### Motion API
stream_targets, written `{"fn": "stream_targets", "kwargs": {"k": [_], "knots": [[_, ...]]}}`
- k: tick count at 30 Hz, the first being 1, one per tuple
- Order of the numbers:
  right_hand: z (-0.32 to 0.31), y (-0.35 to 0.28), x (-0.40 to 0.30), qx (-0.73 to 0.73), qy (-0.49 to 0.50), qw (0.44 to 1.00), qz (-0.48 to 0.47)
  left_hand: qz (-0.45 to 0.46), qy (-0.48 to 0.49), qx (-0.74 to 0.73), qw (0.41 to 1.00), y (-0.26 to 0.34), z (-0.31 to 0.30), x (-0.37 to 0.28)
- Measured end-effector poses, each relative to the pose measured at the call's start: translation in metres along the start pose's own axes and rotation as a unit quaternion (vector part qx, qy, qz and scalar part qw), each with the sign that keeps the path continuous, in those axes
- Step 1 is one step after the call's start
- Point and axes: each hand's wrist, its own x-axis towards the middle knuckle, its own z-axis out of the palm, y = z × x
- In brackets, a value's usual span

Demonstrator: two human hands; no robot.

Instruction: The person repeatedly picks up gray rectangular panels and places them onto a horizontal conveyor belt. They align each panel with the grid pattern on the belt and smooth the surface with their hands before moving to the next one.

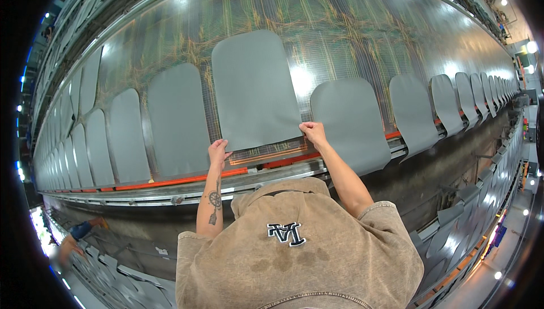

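Note:
Before me a grey fabric panel (257, 88) with rounded far corners lies over a long table (340, 50) whose surface is covered in orange, green and dark lines. My left hand (219, 152) pinches the panel's near left corner. Its near right corner is between the fingertips of my right hand (313, 134). The near edge runs between both hands, just inside an orange outline on the table. To the left lies a similar grey panel (178, 122), flat. On the right another panel (348, 122) droops over the table's near edge.
A metal rail (144, 194) with an orange-red strip (225, 174) runs along the near edge. More grey panels line the table to both sides, several on the right (412, 109) overhanging. Behind me a second table holds grey panels (450, 213). A person (74, 241) stands at lower left.

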Motion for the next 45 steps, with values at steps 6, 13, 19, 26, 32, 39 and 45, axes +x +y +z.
{"fn": "stream_targets", "kwargs": {"k": [6,13,19,26,32,39,45], "knots": [[-0.007,0.025,-0.024,0.008,0.007,1.0,-0.026,0.01,0.011,0.031,0.999,-0.028,-0.017,-0.011],[-0.01,0.046,-0.025,-0.041,0.032,0.998,-0.041,0.031,0.007,0.048,0.998,-0.035,-0.015,-0.021],[-0.008,0.053,-0.025,-0.059,0.05,0.996,-0.055,0.053,0.01,0.072,0.996,-0.045,-0.022,-0.014],[-0.014,0.033,-0.022,-0.214,0.038,0.969,-0.117,0.161,0.035,0.205,0.965,-0.049,-0.032,-0.004],[-0.02,0.032,-0.01,-0.255,0.007,0.961,-0.103,0.23,0.064,0.318,0.917,-0.029,-0.026,-0.008],[-0.021,0.018,-0.019,-0.297,0.002,0.95,-0.101,0.185,0.055,0.341,0.92,-0.02,-0.029,-0.008],[-0.023,0.021,-0.016,-0.284,-0.007,0.954,-0.093,0.185,0.056,0.337,0.922,-0.023,-0.029,-0.004]]}}
